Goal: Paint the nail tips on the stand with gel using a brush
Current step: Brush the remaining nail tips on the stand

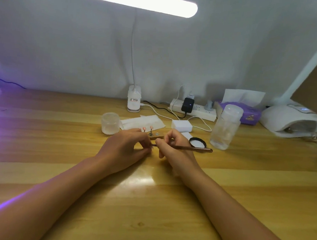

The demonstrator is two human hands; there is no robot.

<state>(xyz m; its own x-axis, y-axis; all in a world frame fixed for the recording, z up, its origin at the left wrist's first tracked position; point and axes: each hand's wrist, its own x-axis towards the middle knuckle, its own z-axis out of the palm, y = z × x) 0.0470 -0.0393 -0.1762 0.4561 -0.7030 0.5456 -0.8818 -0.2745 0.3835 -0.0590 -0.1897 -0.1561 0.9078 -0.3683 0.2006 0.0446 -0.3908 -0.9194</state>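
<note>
- Left hand (126, 145): laid palm-down on the pale striped wooden tabletop (59, 131), forearm stretched in from the lower left; fingers are curled inward at the tips, and something small appears to be pinched there, though what it is cannot be told.
- Right hand (172, 145): rested on its outer edge just beside the left hand, forearm brought in from the lower right; fingers are curled round the slim brown-handled gel brush (191, 148).
- Brush: held nearly level, handle end pointed away to the right past the hand, bristle end directed at the left fingertips, where the two hands meet.
- Small brown wooden nail-tip stand (155, 137): set on the table just behind both hands, partly hidden by them.
- Pink nail tips on thin upright pegs (147, 128): two are seen above the stand, just beyond the left knuckles.
- Frosted round jar (110, 123): placed beyond the left hand.
- Black-rimmed round lid (197, 142): laid just right of the right hand, behind the brush handle.
- Tall clear plastic bottle (225, 127): stood further right.
</note>
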